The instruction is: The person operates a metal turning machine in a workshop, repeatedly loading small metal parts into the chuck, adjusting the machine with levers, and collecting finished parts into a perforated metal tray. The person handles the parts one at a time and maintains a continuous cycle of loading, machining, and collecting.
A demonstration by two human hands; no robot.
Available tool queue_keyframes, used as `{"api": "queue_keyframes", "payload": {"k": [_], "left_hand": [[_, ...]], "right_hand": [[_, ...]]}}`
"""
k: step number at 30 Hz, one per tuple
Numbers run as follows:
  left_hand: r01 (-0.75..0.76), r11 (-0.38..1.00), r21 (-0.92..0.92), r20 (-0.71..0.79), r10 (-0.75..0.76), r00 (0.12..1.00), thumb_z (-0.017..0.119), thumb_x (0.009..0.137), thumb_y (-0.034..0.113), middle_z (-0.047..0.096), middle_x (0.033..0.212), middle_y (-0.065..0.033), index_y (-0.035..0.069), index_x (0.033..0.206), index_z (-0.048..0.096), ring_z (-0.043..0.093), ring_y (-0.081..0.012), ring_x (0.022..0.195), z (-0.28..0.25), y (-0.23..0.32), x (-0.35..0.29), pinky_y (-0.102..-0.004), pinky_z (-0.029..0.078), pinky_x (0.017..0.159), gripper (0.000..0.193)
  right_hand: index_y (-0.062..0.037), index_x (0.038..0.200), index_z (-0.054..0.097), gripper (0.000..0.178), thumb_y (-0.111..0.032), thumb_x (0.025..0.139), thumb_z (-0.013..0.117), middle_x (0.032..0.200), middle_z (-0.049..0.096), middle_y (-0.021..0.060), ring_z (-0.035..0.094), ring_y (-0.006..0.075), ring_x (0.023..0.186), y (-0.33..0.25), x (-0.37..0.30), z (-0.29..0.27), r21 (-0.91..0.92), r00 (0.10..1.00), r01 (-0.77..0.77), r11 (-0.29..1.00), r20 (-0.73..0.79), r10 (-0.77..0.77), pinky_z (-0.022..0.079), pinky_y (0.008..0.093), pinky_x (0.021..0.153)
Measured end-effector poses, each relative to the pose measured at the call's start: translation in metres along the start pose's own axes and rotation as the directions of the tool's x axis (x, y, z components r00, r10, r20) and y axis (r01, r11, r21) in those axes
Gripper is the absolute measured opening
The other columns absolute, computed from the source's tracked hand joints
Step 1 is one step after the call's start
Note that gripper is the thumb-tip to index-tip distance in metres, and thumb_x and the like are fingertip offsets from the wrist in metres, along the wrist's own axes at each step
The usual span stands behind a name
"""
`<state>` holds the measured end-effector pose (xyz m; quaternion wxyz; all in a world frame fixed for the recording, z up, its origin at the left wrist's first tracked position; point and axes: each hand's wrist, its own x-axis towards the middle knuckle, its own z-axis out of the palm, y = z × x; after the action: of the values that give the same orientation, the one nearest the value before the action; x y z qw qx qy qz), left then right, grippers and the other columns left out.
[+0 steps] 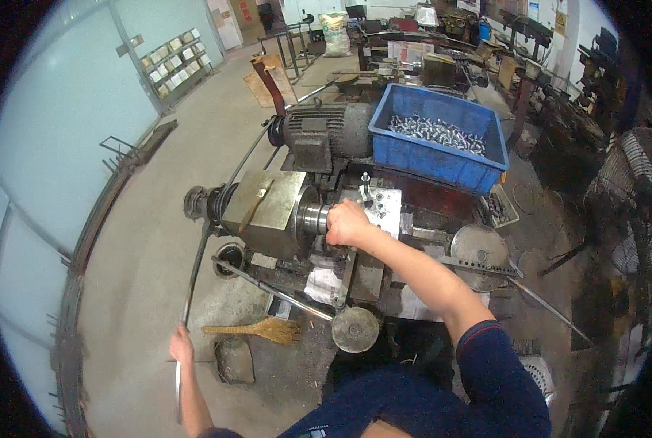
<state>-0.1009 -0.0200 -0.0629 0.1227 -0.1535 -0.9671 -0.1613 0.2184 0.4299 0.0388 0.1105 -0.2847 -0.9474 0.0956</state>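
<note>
My left hand (181, 344) is wrapped round a long metal lever (192, 288) that runs up to the left end of a small lathe (264, 212). Reaching across the machine, my right hand (349, 223) is closed at the shiny round spindle nose (314, 218). Whatever those fingers hold is hidden behind the hand. Just beyond it stands a tool post (366, 187) on a bright metal plate (389, 208). A wooden-handled tool (257, 206) lies on the headstock cover.
A blue crate (439, 164) of small metal parts sits behind the lathe, right of a motor (319, 135). A second lever (282, 293) slants above the floor. Nearby lie a straw broom (267, 330) and a dustpan (235, 360). A fan (633, 197) stands at right.
</note>
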Motion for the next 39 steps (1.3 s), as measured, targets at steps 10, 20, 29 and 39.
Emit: {"api": "queue_keyframes", "payload": {"k": [10, 20, 29, 39], "left_hand": [[-0.038, 0.999, 0.021, 0.140, 0.035, 0.990, 0.061, 0.071, 0.039, 0.061, 0.077, -0.0220, -0.001, 0.081, 0.060, 0.058, -0.0396, 0.075, -0.042, 0.107, -0.088, -0.0469, 0.045, 0.066, 0.041], [-0.354, 0.915, 0.192, 0.155, 0.328, 0.932, 0.067, 0.069, 0.031, 0.059, 0.079, -0.0234, -0.002, 0.086, 0.058, 0.058, -0.0355, 0.079, -0.042, 0.135, -0.064, -0.0426, 0.045, 0.071, 0.038], [-0.780, 0.431, -0.453, 0.251, 0.902, 0.352, 0.063, 0.075, 0.017, 0.058, 0.101, -0.0179, 0.001, 0.103, 0.057, 0.050, -0.0346, 0.102, -0.020, 0.295, -0.101, -0.0412, 0.040, 0.085, 0.033], [-0.585, 0.556, -0.590, 0.300, 0.824, 0.481, 0.059, 0.079, 0.014, 0.064, 0.077, -0.0119, -0.001, 0.088, 0.062, 0.059, -0.0225, 0.070, 0.070, 0.306, -0.121, -0.0334, 0.045, 0.066, 0.017]], "right_hand": [[-0.0015, 0.066, 0.065, 0.023, -0.019, 0.053, 0.061, 0.075, 0.063, 0.0176, 0.059, 0.0333, 0.076, 0.011, -0.014, -0.015, -0.063, 1.000, 0.002, 0.998, 0.011, -0.002, 0.048, 0.0372, 0.075], [-0.0097, 0.106, 0.061, 0.052, -0.016, 0.055, 0.061, 0.126, 0.041, 0.0242, 0.046, 0.0389, 0.108, 0.124, -0.080, -0.122, 0.174, 0.782, -0.294, 0.940, -0.523, 0.341, 0.039, 0.0402, 0.093], [-0.0079, 0.094, 0.066, 0.039, -0.016, 0.057, 0.059, 0.084, 0.064, 0.0140, 0.062, 0.0259, 0.080, 0.163, -0.282, -0.090, 0.394, 0.769, -0.482, 0.783, -0.238, 0.593, 0.048, 0.0343, 0.076], [-0.0055, 0.071, 0.066, 0.023, -0.024, 0.059, 0.062, 0.083, 0.065, 0.0132, 0.061, 0.0324, 0.078, 0.131, -0.693, -0.029, 0.028, -0.077, -0.997, -0.072, -0.243, 0.967, 0.050, 0.0382, 0.073]]}}
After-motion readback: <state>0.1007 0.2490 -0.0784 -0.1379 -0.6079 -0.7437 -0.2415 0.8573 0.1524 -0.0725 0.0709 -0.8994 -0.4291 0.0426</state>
